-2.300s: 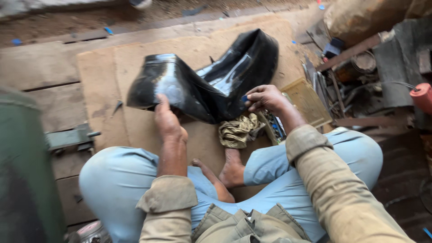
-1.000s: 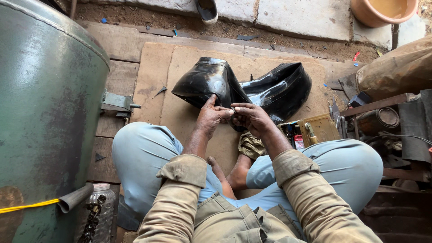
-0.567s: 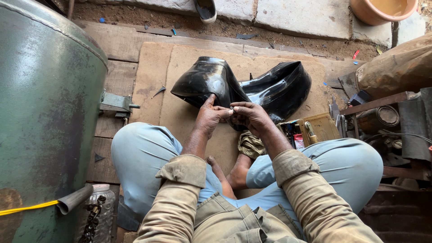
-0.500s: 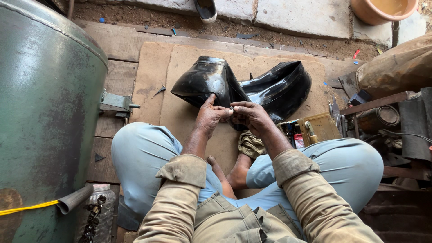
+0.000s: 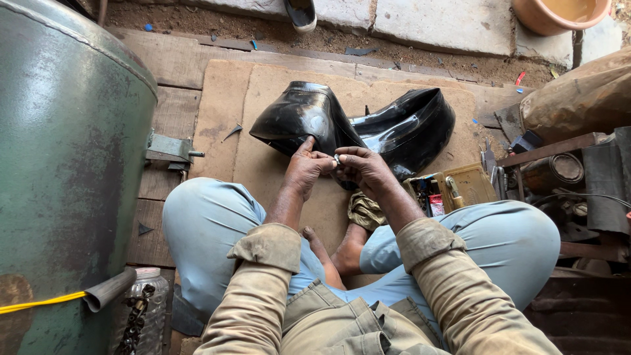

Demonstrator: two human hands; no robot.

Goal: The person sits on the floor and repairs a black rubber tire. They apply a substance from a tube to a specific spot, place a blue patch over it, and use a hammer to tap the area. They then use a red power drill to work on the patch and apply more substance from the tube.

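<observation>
A person is sitting cross-legged on a sheet of cardboard (image 5: 263,118), and both hands are meeting just in front of the knees. The left hand (image 5: 306,169) and the right hand (image 5: 363,169) are pinching a small metal piece (image 5: 336,159) between their fingertips, fingers curled closed around it; what kind of piece it is cannot be told. A black rubber inner tube (image 5: 368,125) is lying folded on the cardboard, on the far side of the hands and touching them at its near edge, spreading out to left and right. A crumpled rag (image 5: 365,210) is lying just near the right wrist. A small open box (image 5: 453,187) is sitting to the right, beside the knee. A big green tank (image 5: 66,151) is standing at the left.
</observation>
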